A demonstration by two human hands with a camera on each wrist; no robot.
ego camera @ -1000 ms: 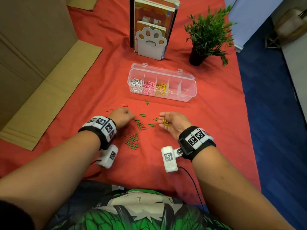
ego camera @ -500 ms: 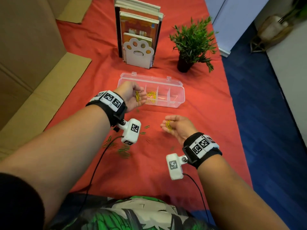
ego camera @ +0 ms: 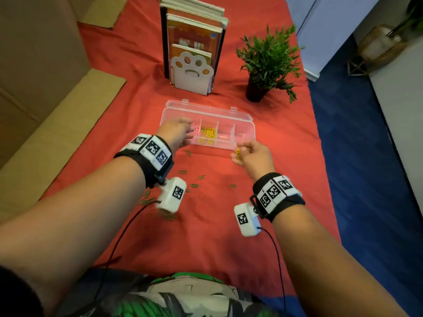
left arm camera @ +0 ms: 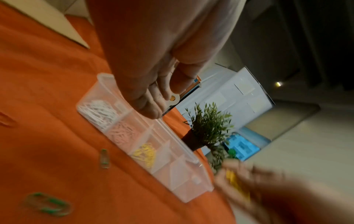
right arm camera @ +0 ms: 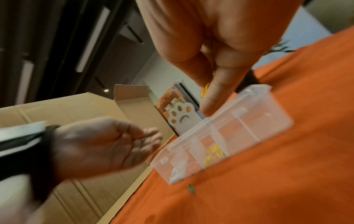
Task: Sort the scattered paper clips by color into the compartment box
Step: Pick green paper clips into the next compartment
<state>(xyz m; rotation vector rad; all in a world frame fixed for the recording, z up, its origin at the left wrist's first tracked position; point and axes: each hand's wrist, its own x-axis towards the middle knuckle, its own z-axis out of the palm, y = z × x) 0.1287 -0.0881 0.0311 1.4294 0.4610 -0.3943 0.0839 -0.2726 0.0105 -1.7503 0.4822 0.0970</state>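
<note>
A: On the red cloth, head view: the compartment box (ego camera: 207,130) lies open; its pink and yellow sections are visible. Left hand (ego camera: 177,133) hovers over its left end, fingers relaxed. Right hand (ego camera: 253,156) pinches yellow paper clips (ego camera: 238,153).

B: Left wrist view?

A: White, pink, yellow clips fill three compartments; green paper clips (left arm camera: 104,156) lie beside.

B: Right wrist view?

A: Same pinch. No readable writing.

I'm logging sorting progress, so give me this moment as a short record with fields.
box: clear compartment box, lid open
filled: white clips, pink clips, yellow clips
loose: green clips on red cloth
left hand: over the box, no clip visible in it
right hand: holds yellow clips near box's right end
</note>
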